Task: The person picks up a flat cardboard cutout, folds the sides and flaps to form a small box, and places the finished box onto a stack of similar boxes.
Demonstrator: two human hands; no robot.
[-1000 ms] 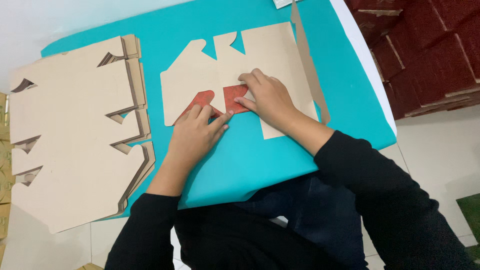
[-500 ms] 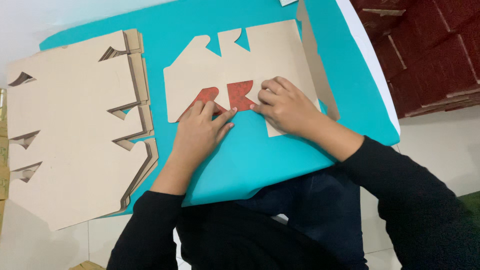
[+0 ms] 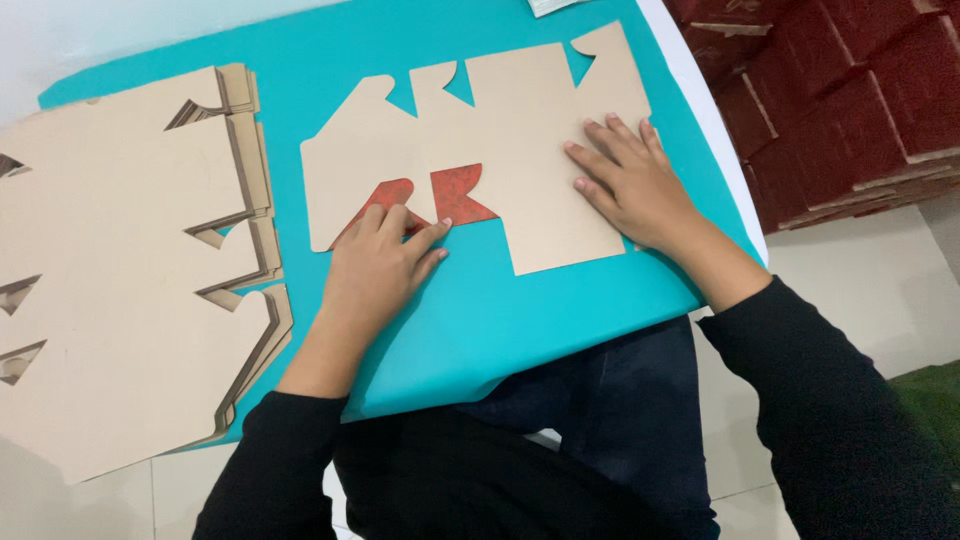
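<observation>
A flat tan die-cut cardboard blank [image 3: 500, 130] lies on a turquoise sheet [image 3: 500, 320]. Two small flaps at its near edge are folded over and show a red printed side [image 3: 455, 195]. My left hand [image 3: 375, 270] presses its fingertips on the left red flap. My right hand [image 3: 635, 185] lies flat, fingers spread, on the right part of the blank. Neither hand grips anything.
A stack of several matching tan cardboard blanks [image 3: 120, 270] lies to the left, partly over the turquoise sheet. Dark red brick-patterned boxes [image 3: 840, 90] stand at the upper right. White tiled floor [image 3: 860, 290] shows beside my dark-clothed legs.
My right hand has slid from the red flaps to the right part of the blank and flattened out. My left hand stays on the left red flap. The view has shifted slightly.
</observation>
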